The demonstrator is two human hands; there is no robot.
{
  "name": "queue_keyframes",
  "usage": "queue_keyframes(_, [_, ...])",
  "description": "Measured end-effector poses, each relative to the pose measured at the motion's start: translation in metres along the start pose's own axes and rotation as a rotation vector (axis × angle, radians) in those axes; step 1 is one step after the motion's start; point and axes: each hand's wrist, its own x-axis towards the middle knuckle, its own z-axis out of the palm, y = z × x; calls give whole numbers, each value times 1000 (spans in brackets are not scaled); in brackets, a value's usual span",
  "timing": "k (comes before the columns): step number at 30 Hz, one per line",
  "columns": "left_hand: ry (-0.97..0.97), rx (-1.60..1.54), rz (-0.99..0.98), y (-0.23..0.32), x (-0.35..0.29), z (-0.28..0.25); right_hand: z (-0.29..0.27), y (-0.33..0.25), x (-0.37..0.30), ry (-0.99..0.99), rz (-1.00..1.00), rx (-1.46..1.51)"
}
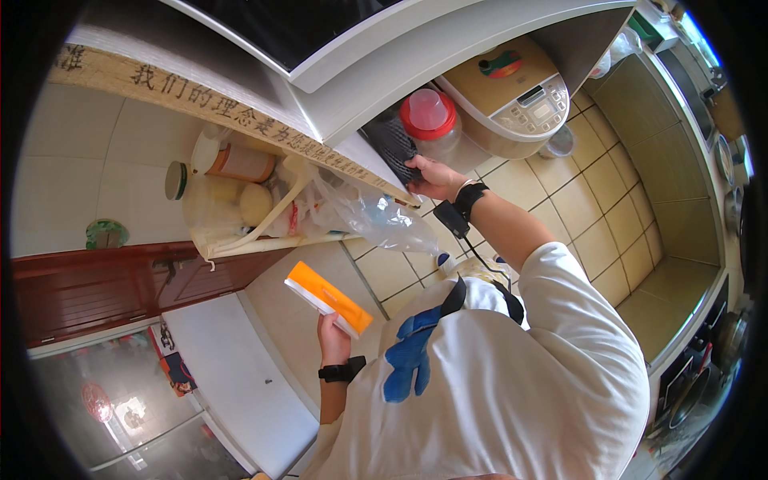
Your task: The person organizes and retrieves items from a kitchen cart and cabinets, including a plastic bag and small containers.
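My left hand (334, 342) is closed around one end of a flat orange-and-white packet (326, 298), which it holds tilted in front of my body. At the cabinet shelf, my right hand (438, 178) has its fingers closed at the edge of a dark, ribbed, bag-like thing (390, 148); its exact kind cannot be made out. Just beyond that hand stands a clear jar with a red lid (428, 114). Next to the jar sits a gold and white rice cooker (512, 92) with a button panel.
Left of the shelf, a cream rack (272, 210) holds jars and clear plastic bags (384, 216). A wooden strip (192, 92) runs along the cabinet edge. Tiled floor (520, 192) lies below, with a counter (688, 200) at right. A white cabinet (232, 360) stands lower left.
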Motion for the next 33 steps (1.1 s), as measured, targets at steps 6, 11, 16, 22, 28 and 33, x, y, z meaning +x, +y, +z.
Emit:
queue_keyframes(6, [-21,72,4,-4,11,21,5,-25,-10,-208,49,74])
queue_keyframes(11, [-60,99,63,-5,2,45,-19,-34,-47,-355,123,349])
queue_keyframes(16, [-303,206,11,-19,-10,64,-105,-46,-112,-345,-444,-994])
queue_keyframes(22, [-410,507,-99,-35,-22,147,-206,-56,-189,-118,186,58])
queue_keyframes(28, [-536,699,-191,-74,-7,184,-201,-91,-195,-132,-65,-829])
queue_keyframes(33, [-416,487,-148,-87,-25,175,-144,-104,-149,-223,-418,-1543])
